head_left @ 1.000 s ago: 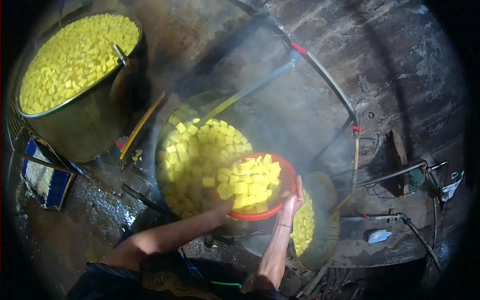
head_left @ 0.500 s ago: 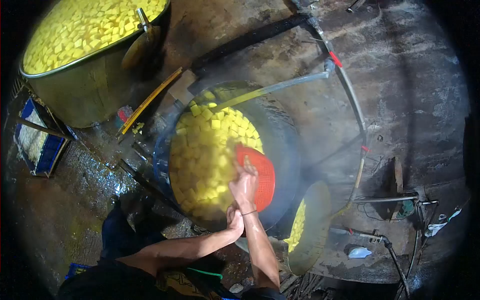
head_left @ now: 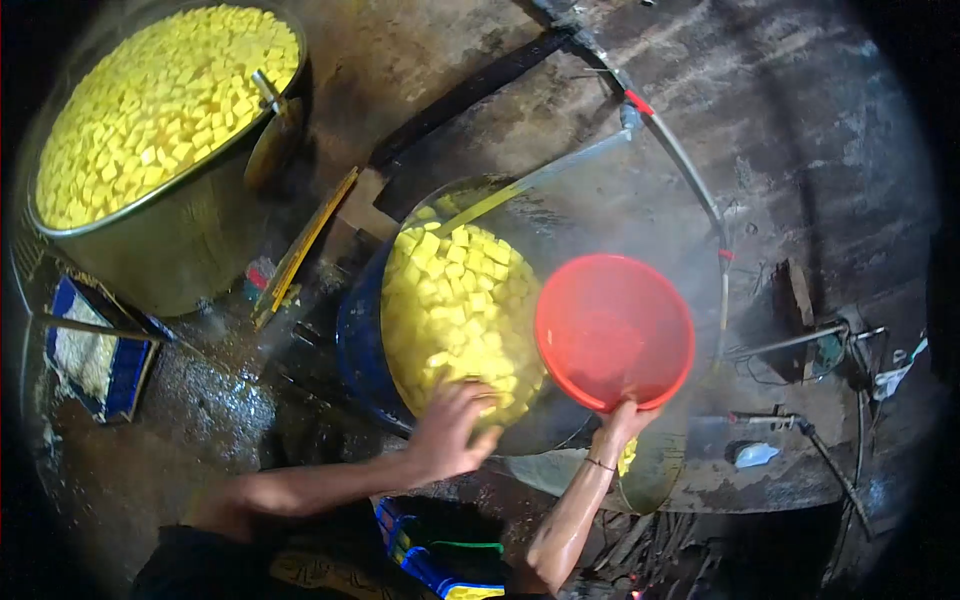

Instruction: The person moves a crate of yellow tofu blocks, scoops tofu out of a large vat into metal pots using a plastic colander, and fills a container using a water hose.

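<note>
My right hand [head_left: 620,420] grips the near rim of a red plastic colander [head_left: 612,325], which is tilted so that its inside faces me; no cubes show in it. It hangs over the right side of a steaming blue-sided vat [head_left: 360,345]. Yellow cubes [head_left: 455,290] fill the vat's left part, wet and piled up. Near the vat's front edge, my left hand [head_left: 455,435] hovers low over the cubes with its fingers apart, holding nothing. Steam blurs part of the vat.
A large metal vat [head_left: 180,265] full of yellow cubes stands at upper left. A pipe [head_left: 560,165] reaches over the blue vat. Below the colander lies a wide pan [head_left: 650,490] with more cubes. At left sits a blue crate [head_left: 130,375]; firewood [head_left: 650,545] lies at the front.
The colander has swung up and right, away from the cubes, turning its inside toward me. My left hand has come off the right wrist and moved left. The whole view has shifted.
</note>
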{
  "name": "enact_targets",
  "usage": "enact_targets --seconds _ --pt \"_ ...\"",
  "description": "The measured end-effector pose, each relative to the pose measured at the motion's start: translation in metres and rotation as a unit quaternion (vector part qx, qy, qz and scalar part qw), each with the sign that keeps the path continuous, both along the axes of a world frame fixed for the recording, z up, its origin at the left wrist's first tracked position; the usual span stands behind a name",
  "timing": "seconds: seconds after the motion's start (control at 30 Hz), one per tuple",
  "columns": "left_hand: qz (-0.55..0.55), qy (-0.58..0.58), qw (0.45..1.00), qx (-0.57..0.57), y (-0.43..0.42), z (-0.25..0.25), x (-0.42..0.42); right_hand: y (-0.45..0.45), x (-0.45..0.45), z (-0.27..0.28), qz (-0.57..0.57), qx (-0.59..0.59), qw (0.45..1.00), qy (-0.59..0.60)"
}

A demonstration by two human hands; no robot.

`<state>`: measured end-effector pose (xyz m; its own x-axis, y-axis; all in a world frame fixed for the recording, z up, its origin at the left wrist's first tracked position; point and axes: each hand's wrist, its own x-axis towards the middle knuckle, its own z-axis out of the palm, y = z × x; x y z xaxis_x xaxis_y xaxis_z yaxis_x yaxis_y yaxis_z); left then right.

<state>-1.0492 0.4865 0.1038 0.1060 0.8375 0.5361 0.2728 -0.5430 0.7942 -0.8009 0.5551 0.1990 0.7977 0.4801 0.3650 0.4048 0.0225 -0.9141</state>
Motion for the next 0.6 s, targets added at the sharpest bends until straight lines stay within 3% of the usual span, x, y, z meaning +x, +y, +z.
enact_targets --seconds 0.03,0.1,0.17,0.2,0.23,0.33,0.37,0.4,0.47,0.53,0.6 --pt "0.016 0.053 0.998 0.014 -0.004 -0.017 -0.017 -0.010 -0.011 -0.001 0.041 -0.013 0.987 0.158" --pt "0.029 0.109 0.993 0.035 0.005 -0.048 -0.033 -0.016 0.030 -0.039 0.158 0.043 0.934 0.318" --pt "-0.021 0.181 0.973 0.141 0.027 -0.074 -0.030 -0.022 0.034 -0.056 0.181 0.028 0.894 0.410" --pt "-0.009 0.249 0.960 0.125 0.053 -0.073 -0.013 -0.022 0.038 -0.064 0.195 0.042 0.880 0.432" --pt "0.000 0.316 0.943 0.106 0.081 -0.065 0.007 -0.026 0.051 -0.074 0.163 0.046 0.883 0.438" --pt "0.072 0.161 0.971 0.163 0.119 -0.048 0.040 -0.064 0.041 -0.033 0.140 0.119 0.899 0.398" --pt "0.046 0.164 0.972 0.161 0.089 -0.059 0.031 -0.094 0.068 -0.035 0.107 0.117 0.898 0.409" --pt "0.034 0.187 0.966 0.174 0.058 -0.075 0.005 -0.121 0.035 0.002 0.077 0.166 0.917 0.353" --pt "0.002 0.210 0.956 0.206 0.029 -0.071 -0.021 -0.199 0.050 0.014 0.041 0.206 0.919 0.335" --pt "-0.075 0.360 0.928 0.063 0.009 -0.054 -0.040 -0.286 0.041 0.020 0.002 0.233 0.915 0.329" --pt "-0.141 0.388 0.908 -0.067 0.012 -0.024 -0.033 -0.385 0.037 0.004 -0.042 0.246 0.914 0.319"
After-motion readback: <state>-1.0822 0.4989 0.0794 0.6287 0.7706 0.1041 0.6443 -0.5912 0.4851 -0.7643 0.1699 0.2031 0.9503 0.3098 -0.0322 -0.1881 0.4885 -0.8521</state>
